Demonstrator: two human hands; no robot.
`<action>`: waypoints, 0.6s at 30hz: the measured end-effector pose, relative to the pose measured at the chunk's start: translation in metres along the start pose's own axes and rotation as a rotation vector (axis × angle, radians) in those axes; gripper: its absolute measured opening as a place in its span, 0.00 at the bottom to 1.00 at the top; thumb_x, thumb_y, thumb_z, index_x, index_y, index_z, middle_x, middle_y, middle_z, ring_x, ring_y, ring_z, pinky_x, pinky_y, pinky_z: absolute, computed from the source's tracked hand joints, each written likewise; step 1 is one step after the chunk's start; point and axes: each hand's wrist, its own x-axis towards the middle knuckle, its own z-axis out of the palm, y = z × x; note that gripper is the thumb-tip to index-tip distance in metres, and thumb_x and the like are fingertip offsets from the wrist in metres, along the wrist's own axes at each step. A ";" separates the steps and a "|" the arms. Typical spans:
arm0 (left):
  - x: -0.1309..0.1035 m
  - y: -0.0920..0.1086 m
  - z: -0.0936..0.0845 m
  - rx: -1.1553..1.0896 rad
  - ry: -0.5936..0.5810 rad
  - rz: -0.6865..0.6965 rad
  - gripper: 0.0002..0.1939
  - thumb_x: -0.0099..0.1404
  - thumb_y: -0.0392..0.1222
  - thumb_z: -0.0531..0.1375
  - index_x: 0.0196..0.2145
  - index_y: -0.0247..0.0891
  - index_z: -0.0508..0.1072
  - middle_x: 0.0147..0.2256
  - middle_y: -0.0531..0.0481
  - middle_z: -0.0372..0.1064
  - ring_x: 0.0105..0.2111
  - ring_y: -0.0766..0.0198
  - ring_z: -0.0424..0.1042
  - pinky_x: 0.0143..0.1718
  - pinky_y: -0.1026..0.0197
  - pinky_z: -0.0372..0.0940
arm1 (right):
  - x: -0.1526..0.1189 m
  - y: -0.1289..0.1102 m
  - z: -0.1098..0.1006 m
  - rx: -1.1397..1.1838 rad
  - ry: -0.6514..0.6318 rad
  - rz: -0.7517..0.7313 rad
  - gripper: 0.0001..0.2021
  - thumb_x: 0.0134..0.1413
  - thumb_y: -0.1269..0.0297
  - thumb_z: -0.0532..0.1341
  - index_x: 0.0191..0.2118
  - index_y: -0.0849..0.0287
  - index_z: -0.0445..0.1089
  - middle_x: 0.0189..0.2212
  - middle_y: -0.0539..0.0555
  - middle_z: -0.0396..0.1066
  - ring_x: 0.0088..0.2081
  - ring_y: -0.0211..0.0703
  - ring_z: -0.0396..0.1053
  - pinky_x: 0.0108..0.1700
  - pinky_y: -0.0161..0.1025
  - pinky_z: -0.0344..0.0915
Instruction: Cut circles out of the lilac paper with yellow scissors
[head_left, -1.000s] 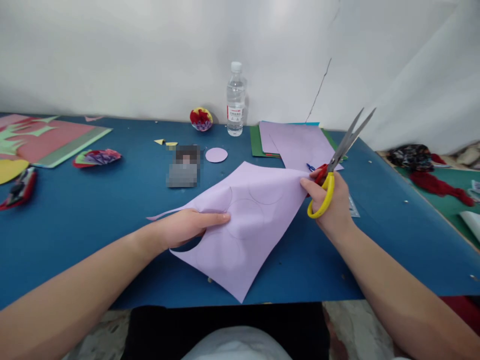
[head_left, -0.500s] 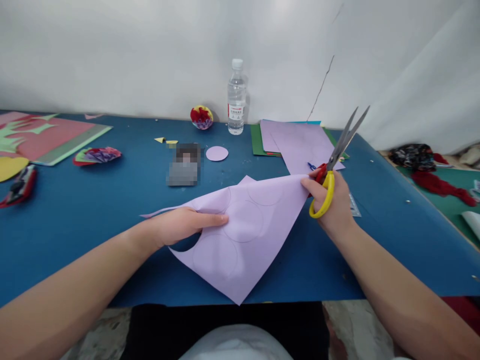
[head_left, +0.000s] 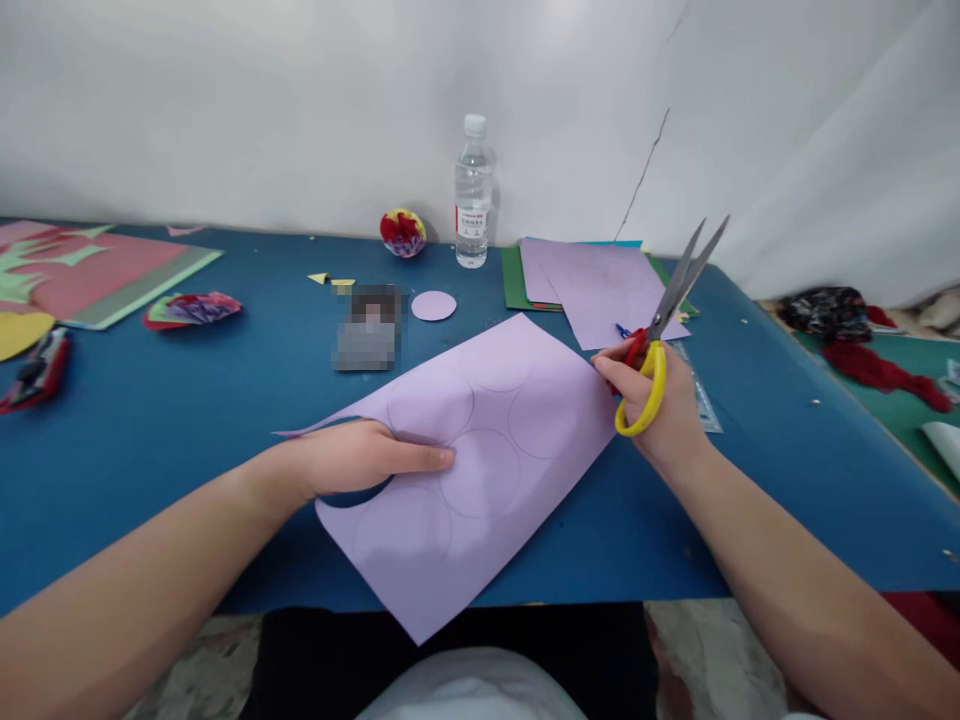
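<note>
A purple sheet (head_left: 487,400) with several pencilled circles hangs tilted over the front of the blue table, a curved piece cut out of its left side. My left hand (head_left: 367,455) grips it at that cutout, thumb on top and the other fingers hidden beneath. In my right hand (head_left: 660,395) are scissors (head_left: 651,385) with one yellow and one red handle, blades slightly apart and pointing up and away. The thumb and fingertips of this hand are at the sheet's right corner; whether they pinch it is hard to tell. A cut purple circle (head_left: 433,306) lies beyond the sheet.
Behind stand a water bottle (head_left: 472,195) and a colourful paper ball (head_left: 403,233). A blurred-out rectangular object (head_left: 367,330) lies left of centre. Stacked paper (head_left: 600,280) is at the back right, with a clear ruler (head_left: 705,400) near my right hand. A folded paper piece (head_left: 195,310) lies left.
The sheet has opened out flatter, its top corner rising and its lower corner shifting left and toward me. My right hand has moved slightly left with the scissors.
</note>
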 end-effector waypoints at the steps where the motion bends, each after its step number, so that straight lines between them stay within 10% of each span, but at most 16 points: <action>1: 0.001 0.000 0.000 0.007 -0.002 -0.012 0.29 0.52 0.75 0.69 0.29 0.45 0.87 0.41 0.43 0.87 0.46 0.38 0.86 0.47 0.51 0.80 | 0.000 0.000 0.000 -0.003 -0.006 0.010 0.08 0.46 0.60 0.71 0.30 0.54 0.72 0.30 0.53 0.75 0.36 0.50 0.73 0.44 0.52 0.72; 18: -0.001 0.000 0.002 -0.193 -0.040 0.007 0.25 0.55 0.71 0.71 0.28 0.45 0.87 0.36 0.43 0.87 0.46 0.39 0.86 0.52 0.51 0.80 | 0.001 0.004 -0.007 -0.102 -0.140 0.018 0.16 0.44 0.56 0.76 0.30 0.53 0.67 0.27 0.50 0.73 0.31 0.48 0.72 0.35 0.46 0.71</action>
